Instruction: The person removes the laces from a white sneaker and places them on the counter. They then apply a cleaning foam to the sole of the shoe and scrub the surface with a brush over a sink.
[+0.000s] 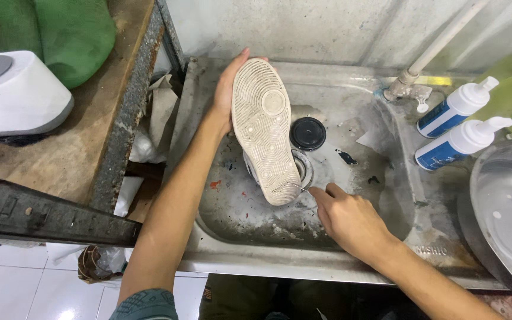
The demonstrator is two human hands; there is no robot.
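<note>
Left hand (225,98) holds a white shoe (265,127) sole-up over the steel sink (232,261), fingers clamped round its far end; the near end hangs just above the drain. Right hand (348,219) is at the sole's near tip, fingers pinched together on a thin pick-like tool, too small to identify. Sole tread looks grey with dirt in the grooves; judged: cleaning is partly done at most, most grooves left. Black plug (307,133) lies loose in the basin. Two pump bottles (460,127) lie at the sink's right edge.
</note>
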